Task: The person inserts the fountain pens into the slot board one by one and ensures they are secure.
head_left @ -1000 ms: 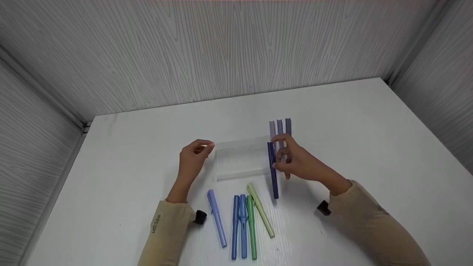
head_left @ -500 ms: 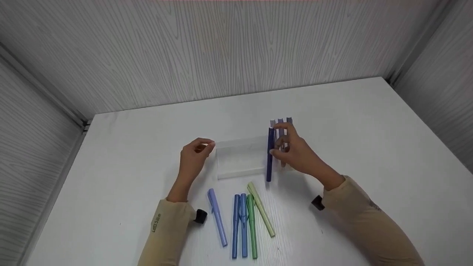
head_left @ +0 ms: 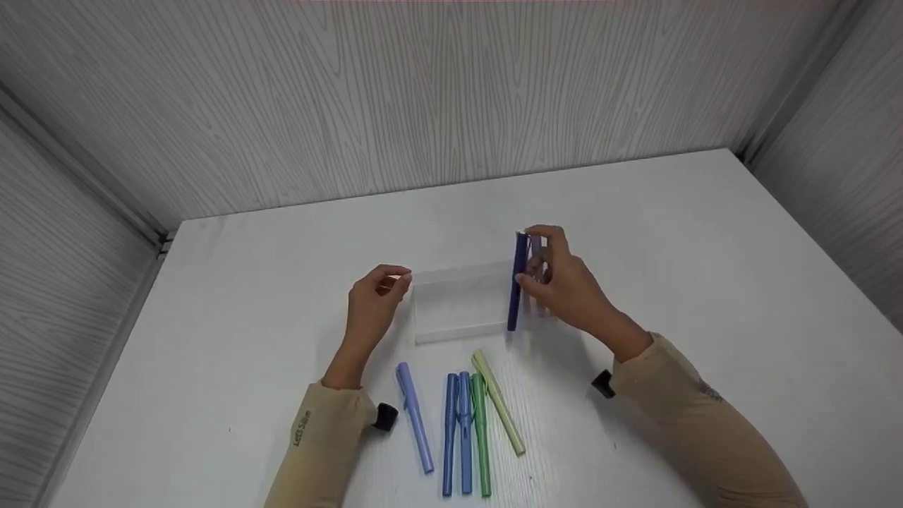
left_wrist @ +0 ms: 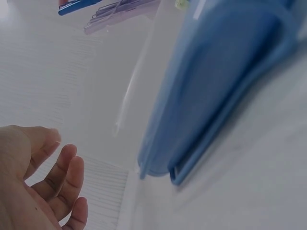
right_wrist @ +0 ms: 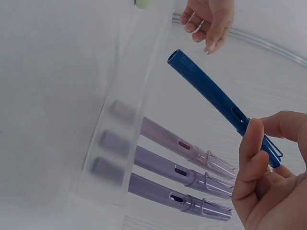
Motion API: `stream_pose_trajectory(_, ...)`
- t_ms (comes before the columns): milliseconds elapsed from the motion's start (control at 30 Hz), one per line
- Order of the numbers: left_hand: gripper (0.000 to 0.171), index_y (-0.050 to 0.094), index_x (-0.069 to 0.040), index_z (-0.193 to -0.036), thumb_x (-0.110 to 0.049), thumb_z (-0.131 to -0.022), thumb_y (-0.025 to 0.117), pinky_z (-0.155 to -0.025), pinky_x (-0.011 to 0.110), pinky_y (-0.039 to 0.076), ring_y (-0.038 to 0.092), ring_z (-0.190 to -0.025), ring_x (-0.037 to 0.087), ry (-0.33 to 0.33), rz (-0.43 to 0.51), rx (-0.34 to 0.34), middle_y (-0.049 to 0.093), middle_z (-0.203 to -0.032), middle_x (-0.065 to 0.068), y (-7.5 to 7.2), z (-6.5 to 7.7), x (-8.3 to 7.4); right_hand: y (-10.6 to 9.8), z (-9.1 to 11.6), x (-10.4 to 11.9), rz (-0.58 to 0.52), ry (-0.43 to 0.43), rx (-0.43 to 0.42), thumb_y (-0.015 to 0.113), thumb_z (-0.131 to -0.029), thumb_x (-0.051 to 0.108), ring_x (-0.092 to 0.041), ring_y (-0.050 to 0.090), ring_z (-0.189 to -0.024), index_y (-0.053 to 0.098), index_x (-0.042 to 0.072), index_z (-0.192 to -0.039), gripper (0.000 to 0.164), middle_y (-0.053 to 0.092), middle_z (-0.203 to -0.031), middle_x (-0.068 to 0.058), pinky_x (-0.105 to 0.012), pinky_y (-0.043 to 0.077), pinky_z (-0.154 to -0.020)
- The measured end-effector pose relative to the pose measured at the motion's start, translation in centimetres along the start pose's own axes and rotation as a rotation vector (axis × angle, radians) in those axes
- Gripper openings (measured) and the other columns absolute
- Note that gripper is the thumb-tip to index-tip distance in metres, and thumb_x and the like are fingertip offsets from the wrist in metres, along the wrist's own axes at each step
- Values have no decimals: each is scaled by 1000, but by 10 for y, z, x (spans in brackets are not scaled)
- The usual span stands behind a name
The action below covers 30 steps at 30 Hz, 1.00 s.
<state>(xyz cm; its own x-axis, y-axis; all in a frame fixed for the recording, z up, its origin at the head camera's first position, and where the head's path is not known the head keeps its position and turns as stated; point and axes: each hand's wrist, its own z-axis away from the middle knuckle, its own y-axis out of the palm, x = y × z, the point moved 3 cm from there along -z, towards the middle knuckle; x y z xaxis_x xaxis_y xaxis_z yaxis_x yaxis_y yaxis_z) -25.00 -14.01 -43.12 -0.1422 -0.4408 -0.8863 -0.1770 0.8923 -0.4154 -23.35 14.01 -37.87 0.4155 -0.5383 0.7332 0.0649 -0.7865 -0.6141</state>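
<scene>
My right hand [head_left: 575, 286] pinches a dark blue pen [right_wrist: 206, 86] between thumb and fingers, over the right end of a clear plastic tray [head_left: 462, 331]. In the right wrist view the pen slants, clip end by the palm. Below it, three purple-toned pens [right_wrist: 160, 164] lie side by side in the tray, from pinkish to darker violet; the head view mostly hides them behind my right hand. At the tray's back left corner my left hand [head_left: 374, 300] grips the edge with thumb and forefinger.
In front of the tray lie a lavender pen [head_left: 416, 420], a blue pen [head_left: 449, 437], a lighter blue pen [head_left: 465, 444], a green pen [head_left: 481, 437] and a slanted pale green pen [head_left: 501, 406]. A wood-grain wall [head_left: 451, 99] stands behind the white table [head_left: 247, 282].
My right hand has moved away from my body, carrying the dark blue pen from the tray's front right corner to over its right end. My left hand stays at the tray's corner.
</scene>
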Motion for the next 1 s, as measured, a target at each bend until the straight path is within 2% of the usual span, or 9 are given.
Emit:
stream_pose_trajectory(200, 17, 71, -9, -103, -21, -93, 65, -65, 24, 46, 58, -71, 10, 4, 5, 2, 69, -87, 19, -1, 1, 0, 2, -1, -3, 83, -9, -54, 65, -91, 11, -13, 49, -63, 28, 15, -137, 59, 63, -90, -7, -23, 41, -52)
stream_pose_trajectory(500, 17, 71, -9, -102, -22, -93, 65, -63, 23, 45, 62, -76, 23, 13, 19, 13, 68, -86, 20, -2, 2, -2, 2, -1, -3, 159, -34, -83, 65, -92, 13, -12, 50, -62, 29, 15, -138, 58, 64, -91, -6, -24, 40, -51)
stream_pose_trajectory(800, 18, 72, -9, -102, -24, -92, 66, -60, 22, 43, 58, -71, 12, 25, 16, 14, 68, -86, 20, 1, 1, -2, 5, 0, -3, 216, -36, -98, 67, -90, 12, -11, 49, -59, 32, 15, -136, 59, 65, -87, -5, -25, 39, -51)
stream_pose_trajectory(1000, 17, 72, -11, -101, -24, -92, 66, -62, 24, 43, 57, -72, 12, -2, 12, 15, 68, -87, 19, 1, 1, -1, 12, 2, -6, 253, -26, -86, 68, -89, 14, -10, 44, -55, 34, 15, -137, 59, 65, -85, -4, -25, 35, -50)
